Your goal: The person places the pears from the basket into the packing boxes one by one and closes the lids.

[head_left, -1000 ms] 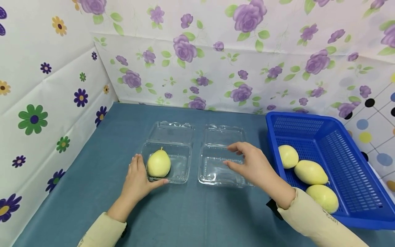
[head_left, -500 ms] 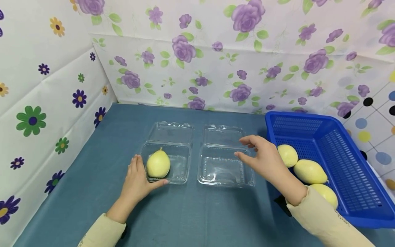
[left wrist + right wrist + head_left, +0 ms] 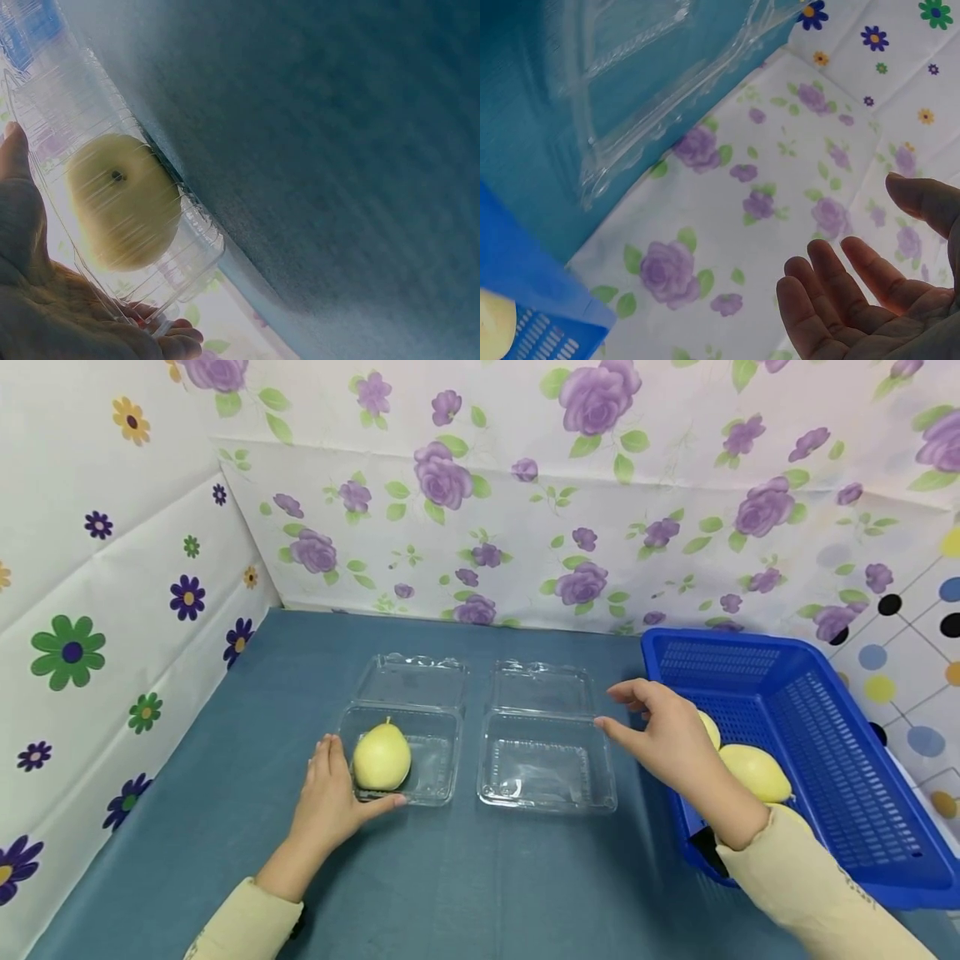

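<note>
My left hand (image 3: 327, 797) rests at the near left corner of a clear plastic clamshell box (image 3: 435, 760), fingers straight along its left side and thumb along its front edge. Inside that box sits a yellow-green pear (image 3: 382, 757), stem up; through the plastic, the left wrist view shows the underside of the pear (image 3: 124, 202). My right hand (image 3: 671, 739) hovers between a second clamshell box (image 3: 546, 768), lid folded back and nothing inside, and the basket's left rim. Its fingers are loosely bent, the thumb apart from them, with nothing held, as the right wrist view also shows.
A blue plastic basket (image 3: 862, 752) stands at the right with several pears (image 3: 753, 771) in it, partly hidden by the right arm. Flower-printed sheets (image 3: 487, 485) hang behind and left of the blue-green table (image 3: 450, 893).
My right hand has moved right from above the second box toward the basket, nothing in it. The left hand keeps its place at the first box.
</note>
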A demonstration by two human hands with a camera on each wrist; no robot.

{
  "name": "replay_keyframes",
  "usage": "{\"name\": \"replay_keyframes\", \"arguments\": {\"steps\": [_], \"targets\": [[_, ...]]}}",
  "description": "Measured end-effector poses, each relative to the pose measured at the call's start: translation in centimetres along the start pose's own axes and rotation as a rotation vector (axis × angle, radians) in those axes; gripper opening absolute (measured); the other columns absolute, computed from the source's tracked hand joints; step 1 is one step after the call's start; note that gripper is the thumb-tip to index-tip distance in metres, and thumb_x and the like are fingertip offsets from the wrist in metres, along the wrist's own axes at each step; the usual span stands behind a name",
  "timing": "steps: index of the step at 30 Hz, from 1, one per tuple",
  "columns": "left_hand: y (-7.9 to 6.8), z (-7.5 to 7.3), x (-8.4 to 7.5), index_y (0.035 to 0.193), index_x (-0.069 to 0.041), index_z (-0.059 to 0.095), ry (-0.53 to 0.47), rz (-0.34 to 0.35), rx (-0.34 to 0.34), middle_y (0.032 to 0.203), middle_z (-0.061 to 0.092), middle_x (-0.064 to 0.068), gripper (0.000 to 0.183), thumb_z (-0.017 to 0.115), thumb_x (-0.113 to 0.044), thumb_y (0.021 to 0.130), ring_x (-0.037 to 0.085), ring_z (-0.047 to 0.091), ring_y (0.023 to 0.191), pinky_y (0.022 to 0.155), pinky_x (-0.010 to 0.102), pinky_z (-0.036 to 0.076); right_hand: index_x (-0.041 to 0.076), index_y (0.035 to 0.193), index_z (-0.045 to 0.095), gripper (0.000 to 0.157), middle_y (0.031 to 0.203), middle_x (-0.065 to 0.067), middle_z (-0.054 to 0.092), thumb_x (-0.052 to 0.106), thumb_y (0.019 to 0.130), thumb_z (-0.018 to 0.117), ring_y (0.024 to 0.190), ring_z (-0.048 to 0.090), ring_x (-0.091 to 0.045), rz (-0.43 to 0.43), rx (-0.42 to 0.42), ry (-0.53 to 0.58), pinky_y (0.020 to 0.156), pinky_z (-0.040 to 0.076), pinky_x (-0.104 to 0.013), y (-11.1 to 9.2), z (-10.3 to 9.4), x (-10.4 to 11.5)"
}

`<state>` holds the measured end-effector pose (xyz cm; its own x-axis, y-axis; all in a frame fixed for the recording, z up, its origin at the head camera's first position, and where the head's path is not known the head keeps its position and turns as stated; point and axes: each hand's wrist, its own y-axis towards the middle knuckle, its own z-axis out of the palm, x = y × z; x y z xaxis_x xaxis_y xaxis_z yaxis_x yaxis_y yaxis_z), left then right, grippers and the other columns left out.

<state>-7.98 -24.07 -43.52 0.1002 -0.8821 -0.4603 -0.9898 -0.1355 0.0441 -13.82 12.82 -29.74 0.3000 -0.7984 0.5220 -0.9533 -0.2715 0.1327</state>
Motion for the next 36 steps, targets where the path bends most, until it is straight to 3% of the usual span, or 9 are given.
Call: {"name": "replay_keyframes", "arguments": {"steps": [18,26,36], "targets": [[0.0,0.2,0.1,0.144,0.017,0.016,0.006,0.003,-0.011,0.149,0.015,0.038,0.127,0.081,-0.057,0.064,0.053,0.016,0.137,0.108,0.064,0.021,0.000,0.126,0.056,0.047,0.121,-0.023,0.058,0.031,0.091,0.065,0.109,0.055,-0.041,0.089,-0.050,-0.028,0.086,0.047,-0.056,0.6,-1.8,-3.0],[0.0,0.1,0.0,0.144,0.018,0.015,0.014,-0.004,-0.008,0.149,0.015,0.038,0.128,0.081,-0.057,0.064,0.054,0.016,0.137,0.108,0.064,0.021,-0.001,0.127,0.054,0.050,0.123,-0.024,0.056,0.035,0.093,0.061,0.110,0.052,-0.039,0.113,-0.044,0.027,0.087,0.046,-0.056,0.7,-2.2,-4.2],[0.0,0.1,-0.1,0.144,0.018,0.016,0.005,-0.008,-0.011,0.149,0.015,0.038,0.127,0.082,-0.056,0.064,0.054,0.016,0.137,0.108,0.064,0.021,-0.004,0.126,0.054,0.046,0.122,-0.028,0.056,0.028,0.093,0.061,0.110,0.053,-0.045,0.119,-0.064,-0.070,0.085,0.045,-0.059,1.5,-2.3,-5.7]]}}
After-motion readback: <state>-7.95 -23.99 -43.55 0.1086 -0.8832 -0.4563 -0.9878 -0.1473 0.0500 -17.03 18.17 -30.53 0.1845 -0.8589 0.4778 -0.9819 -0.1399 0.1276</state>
